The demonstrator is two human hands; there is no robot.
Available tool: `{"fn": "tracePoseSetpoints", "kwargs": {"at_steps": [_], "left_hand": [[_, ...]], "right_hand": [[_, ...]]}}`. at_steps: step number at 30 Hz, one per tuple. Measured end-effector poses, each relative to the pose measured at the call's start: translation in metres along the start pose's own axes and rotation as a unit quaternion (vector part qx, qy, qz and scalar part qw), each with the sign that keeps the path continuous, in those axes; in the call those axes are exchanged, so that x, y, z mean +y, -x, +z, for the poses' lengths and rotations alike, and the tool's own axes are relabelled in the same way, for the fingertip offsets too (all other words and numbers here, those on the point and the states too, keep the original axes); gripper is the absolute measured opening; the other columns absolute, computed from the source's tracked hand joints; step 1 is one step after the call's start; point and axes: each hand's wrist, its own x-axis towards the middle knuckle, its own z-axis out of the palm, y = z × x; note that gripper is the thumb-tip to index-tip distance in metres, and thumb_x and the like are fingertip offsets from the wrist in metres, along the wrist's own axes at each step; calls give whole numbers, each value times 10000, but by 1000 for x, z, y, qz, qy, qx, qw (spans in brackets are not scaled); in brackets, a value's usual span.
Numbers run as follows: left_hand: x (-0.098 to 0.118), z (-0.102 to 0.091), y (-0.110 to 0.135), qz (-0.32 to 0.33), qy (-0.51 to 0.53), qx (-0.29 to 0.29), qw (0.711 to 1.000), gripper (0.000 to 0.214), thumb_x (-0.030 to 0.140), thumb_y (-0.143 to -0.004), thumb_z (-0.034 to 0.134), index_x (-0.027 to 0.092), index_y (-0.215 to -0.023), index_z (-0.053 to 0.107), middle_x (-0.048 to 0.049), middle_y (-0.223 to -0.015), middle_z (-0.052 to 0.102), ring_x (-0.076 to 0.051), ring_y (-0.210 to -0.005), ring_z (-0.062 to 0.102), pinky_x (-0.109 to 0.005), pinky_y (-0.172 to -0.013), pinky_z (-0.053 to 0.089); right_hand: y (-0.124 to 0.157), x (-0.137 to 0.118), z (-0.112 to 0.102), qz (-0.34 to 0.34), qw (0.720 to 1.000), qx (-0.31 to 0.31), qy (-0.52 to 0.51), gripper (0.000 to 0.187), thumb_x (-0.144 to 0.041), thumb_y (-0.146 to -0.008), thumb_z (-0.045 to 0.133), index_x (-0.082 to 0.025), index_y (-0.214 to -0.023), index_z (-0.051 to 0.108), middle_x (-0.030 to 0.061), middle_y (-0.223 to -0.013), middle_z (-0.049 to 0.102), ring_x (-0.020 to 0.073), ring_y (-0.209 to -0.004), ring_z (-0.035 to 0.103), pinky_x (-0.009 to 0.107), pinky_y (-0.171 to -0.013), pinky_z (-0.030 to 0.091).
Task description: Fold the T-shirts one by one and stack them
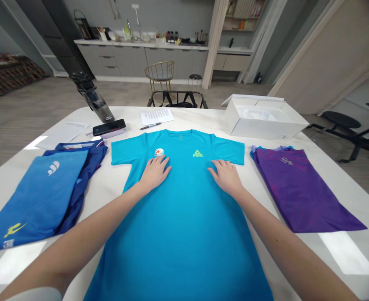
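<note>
A turquoise T-shirt [184, 209] lies spread flat, front up, in the middle of the white table [115, 184]. My left hand [154, 172] rests flat on its chest just below a small round badge, fingers stretched out. On the shirt's right chest, below a yellow-green logo, my right hand [226, 175] lies flat and open. Neither hand holds anything.
Folded blue shirts [43, 192] lie at the left, a folded purple shirt [297, 188] at the right. Behind the shirts are a phone [109, 126], a dark water bottle [93, 97], papers with a pen [156, 116] and an open white box [262, 117]. Chairs stand beyond the table.
</note>
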Motion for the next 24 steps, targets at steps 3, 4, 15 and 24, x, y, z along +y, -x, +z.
{"fn": "tracePoseSetpoints", "kwargs": {"at_steps": [3, 4, 15, 24], "left_hand": [[10, 1, -52, 61, 47, -10, 997, 419, 340, -1038, 427, 210, -1397, 598, -102, -1434, 613, -253, -1308, 571, -391, -1141, 419], [15, 2, -73, 68, 64, -14, 995, 397, 315, -1029, 440, 205, -1368, 614, -99, -1377, 647, -243, -1267, 597, -368, -1113, 442], [69, 2, -266, -11, 13, -69, 997, 442, 310, -993, 457, 237, -1416, 562, -152, -1266, 685, -321, -1152, 669, -424, -943, 522], [64, 21, -286, -38, 1, -118, 992, 403, 270, -987, 416, 206, -1338, 604, -178, -1266, 672, -322, -1151, 673, -409, -920, 532]], "right_hand": [[-39, 29, -9, 42, 999, 13, 18, 454, -411, -1054, 389, -182, -1374, 615, 176, -1333, 652, 351, -1190, 533, 450, -951, 414], [-54, 41, -10, 59, 998, 11, 26, 440, -383, -1047, 406, -169, -1371, 613, 184, -1321, 655, 357, -1190, 529, 453, -946, 410], [-131, 129, -5, 153, 980, -58, 116, 421, -139, -972, 375, -126, -1280, 662, 217, -1261, 665, 341, -1190, 511, 479, -941, 383], [-131, 154, 1, 166, 976, -84, 117, 341, -260, -974, 453, -137, -1148, 719, 223, -1242, 661, 366, -1190, 502, 530, -944, 375]]}}
